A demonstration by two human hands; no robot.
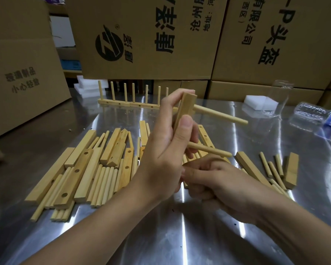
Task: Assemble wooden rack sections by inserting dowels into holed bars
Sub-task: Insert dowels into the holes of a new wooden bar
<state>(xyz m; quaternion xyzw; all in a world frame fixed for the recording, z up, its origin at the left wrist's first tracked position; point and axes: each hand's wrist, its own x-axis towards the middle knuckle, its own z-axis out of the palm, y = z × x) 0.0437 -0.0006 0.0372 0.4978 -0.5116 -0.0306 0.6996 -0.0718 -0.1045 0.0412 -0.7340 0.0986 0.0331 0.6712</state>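
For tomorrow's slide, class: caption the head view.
Left hand holds a holed bar with two dowels inserted; spare parts lie on the table.

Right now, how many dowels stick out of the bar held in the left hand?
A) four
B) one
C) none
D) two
D: the bar gripped by the left hand carries an upper dowel near its top end and a lower dowel emerging by the fingers, both pointing right.

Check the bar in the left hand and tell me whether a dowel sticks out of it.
Yes: the bar gripped upright by the left hand has a dowel projecting sideways from near its top end.
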